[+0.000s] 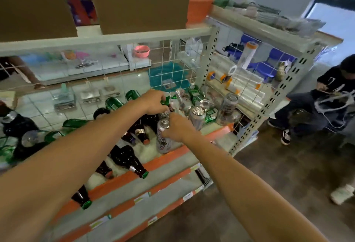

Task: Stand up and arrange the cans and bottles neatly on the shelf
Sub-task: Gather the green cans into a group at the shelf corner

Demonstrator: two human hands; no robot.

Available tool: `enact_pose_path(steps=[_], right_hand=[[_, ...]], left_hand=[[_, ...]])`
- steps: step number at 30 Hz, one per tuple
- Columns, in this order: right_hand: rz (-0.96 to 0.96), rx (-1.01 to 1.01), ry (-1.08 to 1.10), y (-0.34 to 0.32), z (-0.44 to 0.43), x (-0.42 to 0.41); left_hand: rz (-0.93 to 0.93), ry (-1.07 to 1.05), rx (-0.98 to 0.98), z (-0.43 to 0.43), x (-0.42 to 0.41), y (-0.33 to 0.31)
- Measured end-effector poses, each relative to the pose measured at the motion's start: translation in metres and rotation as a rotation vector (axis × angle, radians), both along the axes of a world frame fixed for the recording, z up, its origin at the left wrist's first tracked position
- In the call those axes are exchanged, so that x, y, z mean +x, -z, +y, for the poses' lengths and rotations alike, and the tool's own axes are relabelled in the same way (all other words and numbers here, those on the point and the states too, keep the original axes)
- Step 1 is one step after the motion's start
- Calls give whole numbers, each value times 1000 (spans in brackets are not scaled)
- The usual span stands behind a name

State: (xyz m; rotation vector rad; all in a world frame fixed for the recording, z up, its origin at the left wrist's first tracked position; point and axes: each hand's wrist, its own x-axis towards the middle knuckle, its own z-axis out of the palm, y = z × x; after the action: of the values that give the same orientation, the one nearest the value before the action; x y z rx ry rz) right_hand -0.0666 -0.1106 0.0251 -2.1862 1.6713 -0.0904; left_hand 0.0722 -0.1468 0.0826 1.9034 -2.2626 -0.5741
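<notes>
My right hand (177, 127) grips the top of a tall silver can (163, 141) that stands near the front edge of the orange-edged shelf (169, 155). My left hand (154, 101) reaches further back and holds a green bottle (166, 99) by its neck. Another silver can (196, 115) stands upright just right of my right hand. Several dark brown bottles (126, 157) lie on their sides across the shelf, necks toward the front. Green bottles (113, 103) lie toppled at the back, and more cans (227, 107) stand at the right end.
A white wire grid (172, 65) backs the shelf, with a perforated upright post (209, 61) at its right. Cardboard boxes (138, 1) and an orange bucket (198, 7) sit on the shelf above. A seated person (326, 99) is at the right on the brown floor.
</notes>
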Motion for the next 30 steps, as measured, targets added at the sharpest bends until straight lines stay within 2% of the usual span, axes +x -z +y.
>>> enact_pose_path(steps=[3,8,12,20,25,30], right_hand=[[27,-6,-57,-1,-2,0],[-40,-12,-98,-21,-14,-21],[-151,-168,13,-55,-44,-54],[-192,-128,235,-67,-133,-108],[-84,-36,336,-43,-185,-124],[50,110,331,-2,-215,-117]], left_hand=[[7,-34,-5,2,-6,-3],[34,-73,-36,-1,-18,-16],[22,-70,-53,-21,-31,-23],[71,11,-30,-101,-50,-17],[70,40,5,-159,-58,-1],[36,108,50,-192,-70,25]])
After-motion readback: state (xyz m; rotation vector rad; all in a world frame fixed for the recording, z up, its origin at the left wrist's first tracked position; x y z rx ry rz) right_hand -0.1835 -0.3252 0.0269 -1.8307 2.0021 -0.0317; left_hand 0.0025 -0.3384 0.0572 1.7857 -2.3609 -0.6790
